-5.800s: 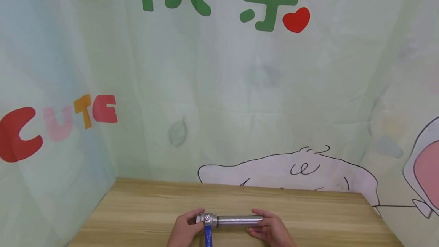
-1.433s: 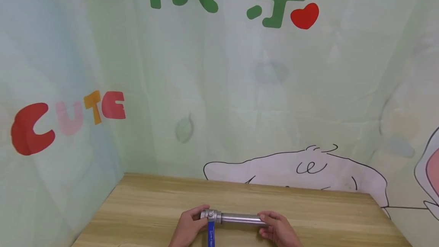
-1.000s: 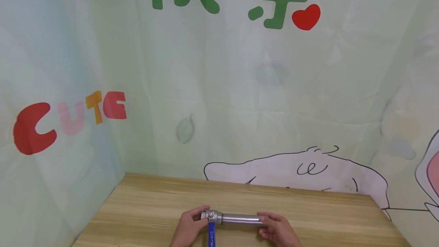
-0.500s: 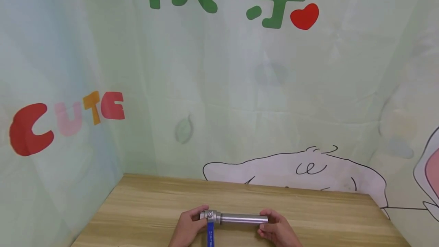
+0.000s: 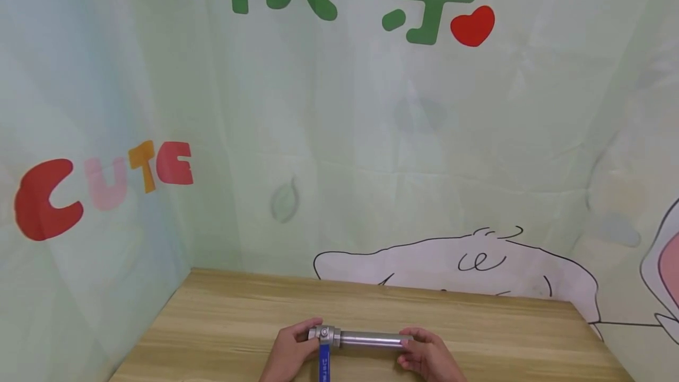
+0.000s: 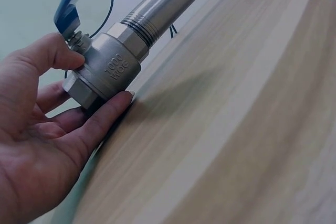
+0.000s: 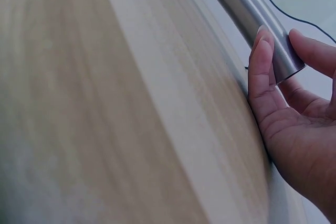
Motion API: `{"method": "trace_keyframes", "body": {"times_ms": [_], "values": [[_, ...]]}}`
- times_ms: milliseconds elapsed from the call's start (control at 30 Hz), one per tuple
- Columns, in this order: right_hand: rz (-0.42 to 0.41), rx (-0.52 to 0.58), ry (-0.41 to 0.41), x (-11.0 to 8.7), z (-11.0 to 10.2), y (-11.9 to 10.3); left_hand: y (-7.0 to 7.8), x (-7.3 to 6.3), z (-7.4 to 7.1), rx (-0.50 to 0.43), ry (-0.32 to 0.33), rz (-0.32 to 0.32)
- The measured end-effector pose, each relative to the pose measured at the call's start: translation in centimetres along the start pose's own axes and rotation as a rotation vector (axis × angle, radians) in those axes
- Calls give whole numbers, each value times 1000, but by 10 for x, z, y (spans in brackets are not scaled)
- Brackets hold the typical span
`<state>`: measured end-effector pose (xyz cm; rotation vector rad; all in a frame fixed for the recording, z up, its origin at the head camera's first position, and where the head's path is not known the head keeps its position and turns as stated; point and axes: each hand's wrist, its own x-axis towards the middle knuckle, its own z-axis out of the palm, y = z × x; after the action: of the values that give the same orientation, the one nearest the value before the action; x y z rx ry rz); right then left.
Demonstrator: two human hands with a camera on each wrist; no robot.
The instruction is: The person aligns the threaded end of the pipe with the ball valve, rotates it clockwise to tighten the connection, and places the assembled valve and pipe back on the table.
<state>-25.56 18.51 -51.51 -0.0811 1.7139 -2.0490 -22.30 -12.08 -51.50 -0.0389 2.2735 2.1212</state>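
A blue handle [image 5: 325, 363] points away from the far edge of the counter [image 5: 239, 305], on a valve [image 6: 107, 66] that the left hand [image 5: 289, 349] clamps in its fingers. The right hand [image 5: 432, 355] pinches in its fingers the free end of the pipe [image 5: 371, 339], which runs from the valve roughly parallel to that edge.

Soft light, hazy wrist views

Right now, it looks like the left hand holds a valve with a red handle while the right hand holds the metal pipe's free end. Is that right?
Not quite: the handle is blue, not red, as the head view shows. The left hand does hold the valve, and the right hand the free end of the metal pipe.
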Motion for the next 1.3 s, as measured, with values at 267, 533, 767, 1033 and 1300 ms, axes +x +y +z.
{"method": "trace_keyframes", "body": {"times_ms": [267, 533, 767, 1033, 1300], "values": [[3, -27, 53, 1, 3, 1, -2, 1, 0, -11, -3, 2], [19, -34, 88, 3, 3, 3, -2, 2, -1, 11, -4, -9], [11, -41, 85, 3, 4, 2, -2, 2, 1, 52, 18, -1], [-22, 5, 58, 2, 3, 2, 0, 1, 2, 38, 21, 0], [-24, 15, 51, 2, 2, 4, -3, 1, 3, 19, 21, 20]]}}
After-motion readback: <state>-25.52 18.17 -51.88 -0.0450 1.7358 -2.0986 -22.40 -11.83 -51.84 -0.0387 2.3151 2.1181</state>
